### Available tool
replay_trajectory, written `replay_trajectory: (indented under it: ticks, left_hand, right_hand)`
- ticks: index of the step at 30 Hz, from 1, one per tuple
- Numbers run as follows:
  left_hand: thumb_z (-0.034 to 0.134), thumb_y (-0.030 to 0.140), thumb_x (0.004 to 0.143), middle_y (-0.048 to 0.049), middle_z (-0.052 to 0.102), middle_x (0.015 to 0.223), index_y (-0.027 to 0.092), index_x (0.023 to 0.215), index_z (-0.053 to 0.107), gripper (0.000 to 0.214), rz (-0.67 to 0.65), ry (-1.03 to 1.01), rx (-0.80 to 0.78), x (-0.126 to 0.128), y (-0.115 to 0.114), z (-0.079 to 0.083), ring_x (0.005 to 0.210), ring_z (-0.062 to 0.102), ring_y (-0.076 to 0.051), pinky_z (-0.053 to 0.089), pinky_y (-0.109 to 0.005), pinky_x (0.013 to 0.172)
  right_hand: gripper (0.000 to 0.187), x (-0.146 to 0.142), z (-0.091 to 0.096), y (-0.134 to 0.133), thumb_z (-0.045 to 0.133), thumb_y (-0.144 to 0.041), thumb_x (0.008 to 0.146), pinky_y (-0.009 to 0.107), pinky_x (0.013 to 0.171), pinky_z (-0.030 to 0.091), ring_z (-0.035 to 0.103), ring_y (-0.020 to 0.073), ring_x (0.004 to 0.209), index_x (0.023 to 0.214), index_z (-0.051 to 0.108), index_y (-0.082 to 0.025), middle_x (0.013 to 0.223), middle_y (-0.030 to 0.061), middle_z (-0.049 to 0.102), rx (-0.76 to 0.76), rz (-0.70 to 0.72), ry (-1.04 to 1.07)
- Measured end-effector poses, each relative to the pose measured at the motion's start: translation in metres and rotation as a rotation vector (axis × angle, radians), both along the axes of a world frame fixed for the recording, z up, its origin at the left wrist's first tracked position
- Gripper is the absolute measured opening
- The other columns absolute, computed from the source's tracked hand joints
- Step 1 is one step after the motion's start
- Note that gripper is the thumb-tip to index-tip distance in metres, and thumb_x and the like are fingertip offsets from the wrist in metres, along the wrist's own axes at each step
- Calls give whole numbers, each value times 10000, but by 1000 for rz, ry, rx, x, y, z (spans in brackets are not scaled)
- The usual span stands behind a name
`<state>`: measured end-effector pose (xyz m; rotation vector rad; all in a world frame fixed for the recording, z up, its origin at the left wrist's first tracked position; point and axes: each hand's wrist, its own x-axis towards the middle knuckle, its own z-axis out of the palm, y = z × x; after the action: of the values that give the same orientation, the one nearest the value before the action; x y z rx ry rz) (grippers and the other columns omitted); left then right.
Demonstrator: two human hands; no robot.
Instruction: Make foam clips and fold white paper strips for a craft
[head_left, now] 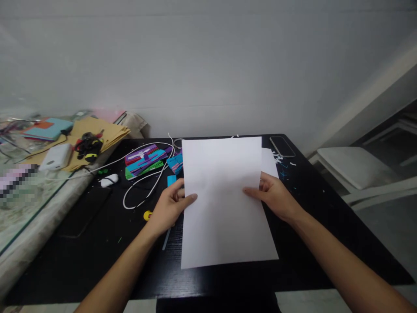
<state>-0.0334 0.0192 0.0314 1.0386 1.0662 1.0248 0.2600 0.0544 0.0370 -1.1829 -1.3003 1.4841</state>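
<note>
A blank white sheet of paper is held up above the black table, tilted toward me. My left hand pinches its left edge, thumb on the front and fingers behind. On the right edge, my right hand grips it the same way. Behind the sheet, more white paper lies on the table, mostly hidden. Left of the sheet are stacks of coloured paper strips in purple, blue, red and green. A small yellow object sits beside my left forearm, partly covered.
A white cable loops across the black table. A white earbud case and a dark phone-like slab lie left; a phone case and white paper scraps lie back right. A cluttered glass-topped surface adjoins left; a white chair stands right.
</note>
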Motion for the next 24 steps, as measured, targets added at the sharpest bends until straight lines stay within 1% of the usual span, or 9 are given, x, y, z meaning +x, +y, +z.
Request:
replay_trajectory:
  ticks: [3, 6, 10, 14, 16, 19, 21, 22, 24]
  left_hand:
    - [844, 407, 767, -57, 818, 907, 214, 1107, 733, 407, 18, 23, 1, -4, -3, -2, 713, 769, -242, 615, -358, 645]
    - [828, 378, 774, -103, 819, 1038, 203, 867, 793, 201, 20, 67, 4, -9, -8, -2, 839, 774, -273, 583, -337, 635]
    - [717, 331, 873, -101, 787, 1186, 225, 809, 815, 158, -26, 138, 68, -15, -14, 1, 951, 747, -263, 545, -326, 690]
    - [627, 240, 934, -79, 776, 1153, 228, 841, 809, 205, -136, 197, 138, -17, -18, 7, 986, 711, -229, 510, -314, 774]
    - [590, 232, 960, -74, 768, 1144, 226, 842, 798, 239, -174, 189, 157, -16, -17, 11, 962, 704, -213, 496, -301, 758]
    - [562, 237, 982, -79, 759, 1138, 222, 845, 790, 266, -283, 188, 192, -10, -14, 19, 943, 702, -205, 497, -300, 752]
    - [553, 246, 990, -81, 753, 1145, 222, 843, 791, 281, -372, 190, 216, -2, -12, 24, 946, 707, -205, 513, -305, 765]
    - [555, 256, 993, -81, 750, 1154, 223, 848, 794, 281, -400, 191, 227, 3, -10, 26, 959, 711, -209, 525, -310, 782]
    - [574, 298, 996, -84, 751, 1150, 230, 918, 803, 251, -378, 200, 236, 11, -8, 28, 978, 716, -216, 549, -320, 814]
  right_hand:
    - [310, 3, -1, -5, 911, -371, 703, 493, 914, 634, 785, 276, 933, 977, 787, -296, 1031, 37, 822, -13, -3, 2]
    - [173, 11, -1, -10, 863, -374, 740, 491, 947, 610, 742, 325, 1126, 881, 816, -286, 1181, 69, 797, -69, 100, 13]
    - [123, 25, -4, -11, 779, -322, 792, 455, 959, 585, 688, 332, 1237, 884, 813, -248, 1381, 90, 708, -212, 375, 162]
    - [362, 37, -9, -1, 818, -330, 717, 437, 973, 551, 661, 335, 1256, 1029, 769, -152, 1418, 165, 666, -273, 828, 347]
    - [508, 35, -8, 3, 851, -342, 710, 416, 976, 538, 657, 315, 1257, 1163, 713, -157, 1481, 173, 613, -330, 952, 376]
    - [673, 16, -1, -1, 868, -404, 761, 377, 972, 527, 677, 259, 1217, 1341, 583, -217, 1495, 156, 594, -394, 924, 323]
    - [786, -5, 5, -11, 889, -368, 770, 344, 945, 534, 683, 231, 1188, 1444, 499, -259, 1417, 119, 642, -369, 866, 173]
    - [808, -15, 7, -18, 916, -343, 742, 344, 941, 536, 685, 236, 1174, 1435, 508, -253, 1343, 105, 679, -343, 821, 96]
    - [692, -31, 11, -30, 920, -358, 735, 354, 893, 557, 708, 248, 1098, 1327, 588, -228, 1187, 74, 728, -307, 700, 31]
